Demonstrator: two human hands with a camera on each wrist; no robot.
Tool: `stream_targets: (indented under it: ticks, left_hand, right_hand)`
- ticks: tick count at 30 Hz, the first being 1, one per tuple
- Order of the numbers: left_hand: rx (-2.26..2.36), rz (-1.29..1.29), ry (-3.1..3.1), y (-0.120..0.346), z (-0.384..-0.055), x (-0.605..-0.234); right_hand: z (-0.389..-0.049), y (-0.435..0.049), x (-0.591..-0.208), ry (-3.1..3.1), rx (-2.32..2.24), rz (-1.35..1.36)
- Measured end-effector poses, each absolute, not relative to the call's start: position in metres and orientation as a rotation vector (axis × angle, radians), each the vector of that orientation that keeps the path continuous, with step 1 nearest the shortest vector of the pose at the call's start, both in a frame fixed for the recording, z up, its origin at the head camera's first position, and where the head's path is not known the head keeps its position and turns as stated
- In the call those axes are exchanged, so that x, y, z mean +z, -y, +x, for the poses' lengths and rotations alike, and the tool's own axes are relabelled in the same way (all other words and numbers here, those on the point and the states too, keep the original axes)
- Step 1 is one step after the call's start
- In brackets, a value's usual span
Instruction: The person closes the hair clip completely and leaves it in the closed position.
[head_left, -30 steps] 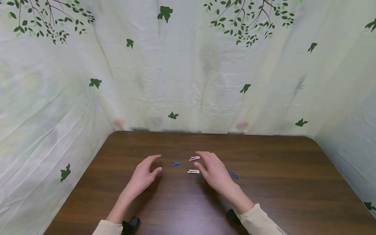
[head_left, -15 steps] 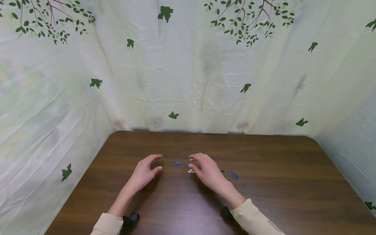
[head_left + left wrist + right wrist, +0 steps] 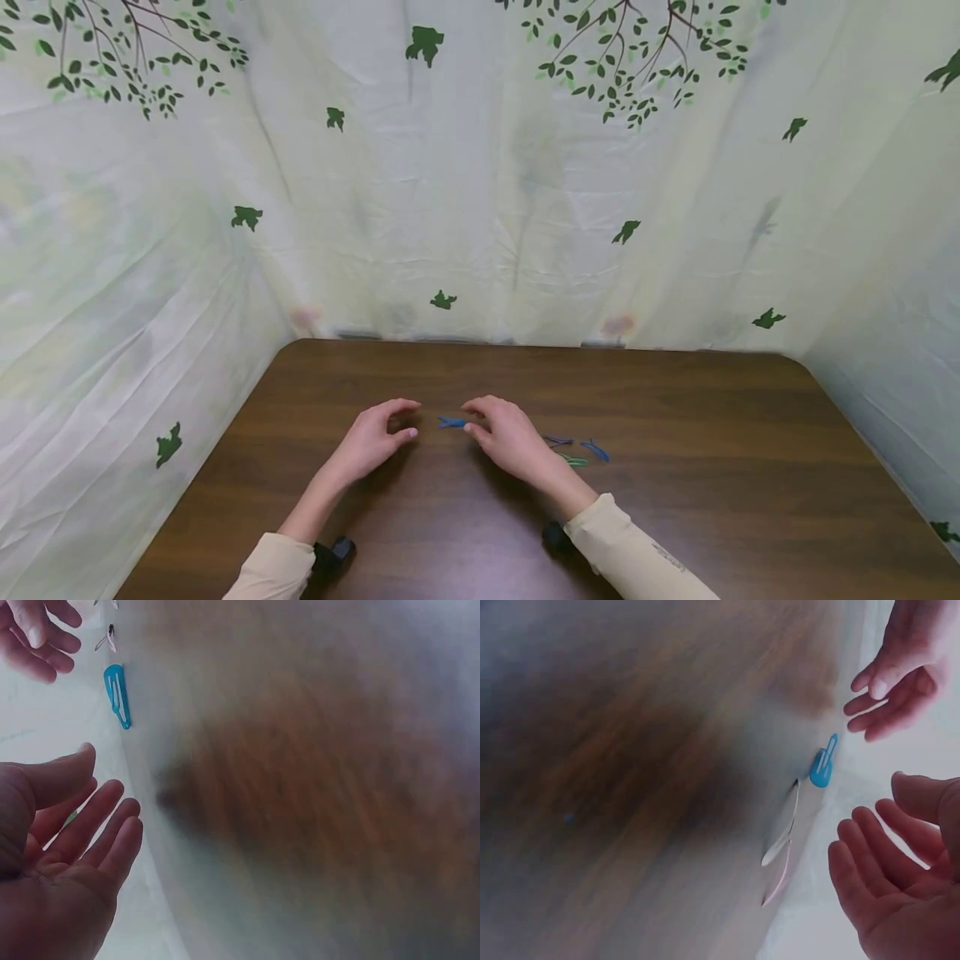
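My left hand [image 3: 371, 440] hovers over the table with relaxed, parted fingers, holding nothing. A blue snap hair clip [image 3: 451, 422] lies between the two hands, spread in a narrow V. Close to its right side is my right hand [image 3: 513, 442], fingers loosely bent and nothing in them. In the right wrist view, a white hair clip [image 3: 780, 844] and a pink hair clip [image 3: 781, 879] lie beside the blue one, near the right hand; that hand covers both in the head view. The left wrist view shows the blue clip ahead of my left fingertips [image 3: 112, 789].
Right of the right hand lie a dark bluish clip [image 3: 557, 439], a green clip [image 3: 574, 459] and another blue clip [image 3: 596, 451]. They rest on a brown wooden table [image 3: 712, 483]. A pale curtain [image 3: 480, 192] with leaf prints surrounds its back and sides.
My right hand has moved left, over the pink and white clips and up to the blue one, uncovering the dark bluish and green clips. The left hand has barely shifted.
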State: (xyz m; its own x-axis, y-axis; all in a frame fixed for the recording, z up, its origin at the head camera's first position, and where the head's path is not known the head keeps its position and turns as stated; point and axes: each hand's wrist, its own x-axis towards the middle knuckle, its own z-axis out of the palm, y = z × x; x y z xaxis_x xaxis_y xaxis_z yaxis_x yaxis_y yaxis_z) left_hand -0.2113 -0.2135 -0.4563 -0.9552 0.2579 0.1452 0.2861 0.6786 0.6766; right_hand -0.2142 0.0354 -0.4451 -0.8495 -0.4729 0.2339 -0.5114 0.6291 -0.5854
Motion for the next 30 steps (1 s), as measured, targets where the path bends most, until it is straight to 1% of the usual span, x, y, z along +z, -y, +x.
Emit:
stream_targets:
  ticks: [7, 16, 30]
  left_hand:
    - [-1.211, -0.523, 2.869, 0.214, -0.218, -0.459]
    - [-1.168, -0.728, 2.886, 0.217, -0.230, -0.456]
    - [-1.228, -0.830, 2.902, 0.217, -0.247, -0.461]
  right_hand:
    - [-0.221, -0.029, -0.448, 2.847, 1.058, 0.837]
    - [-0.231, -0.025, -0.457, 2.897, 1.086, 0.810]
    - [-0.244, -0.022, -0.463, 2.905, 1.203, 0.802]
